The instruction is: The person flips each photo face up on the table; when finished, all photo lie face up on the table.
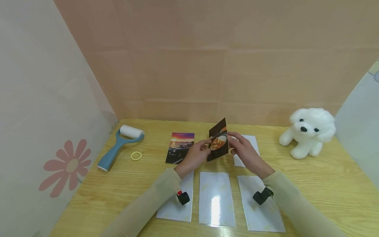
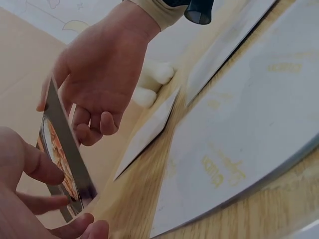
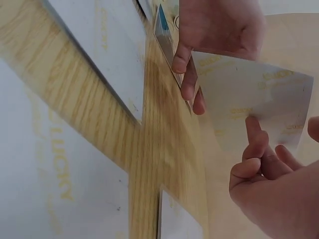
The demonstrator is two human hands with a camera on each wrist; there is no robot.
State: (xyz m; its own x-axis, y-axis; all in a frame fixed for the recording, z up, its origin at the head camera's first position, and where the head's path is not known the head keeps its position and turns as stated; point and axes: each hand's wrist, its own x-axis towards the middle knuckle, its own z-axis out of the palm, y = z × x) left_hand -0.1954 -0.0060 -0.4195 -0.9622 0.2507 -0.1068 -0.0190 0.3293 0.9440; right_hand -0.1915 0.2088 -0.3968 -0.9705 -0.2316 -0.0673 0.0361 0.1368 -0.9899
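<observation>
A dark photo print (image 1: 218,144) with a bowl of food on its face is held tilted above the table. My left hand (image 1: 196,154) pinches its left edge, the thumb against the picture side. My right hand (image 1: 247,152) is at the right edge. In the right wrist view, one of its fingertips (image 3: 252,122) touches the print's white back (image 3: 269,89), while other fingers are bent beside it without gripping the edge. A second print, a car at sunset (image 1: 180,146), lies face up just left of my left hand.
White sheets lie on the wooden table: a left one (image 1: 174,207), a middle one (image 1: 216,197), a right one (image 1: 260,210) and a farther one (image 1: 251,141). At left are a blue-handled lint roller (image 1: 113,151) and a yellow ring (image 1: 136,156); at right sits a white plush dog (image 1: 311,131).
</observation>
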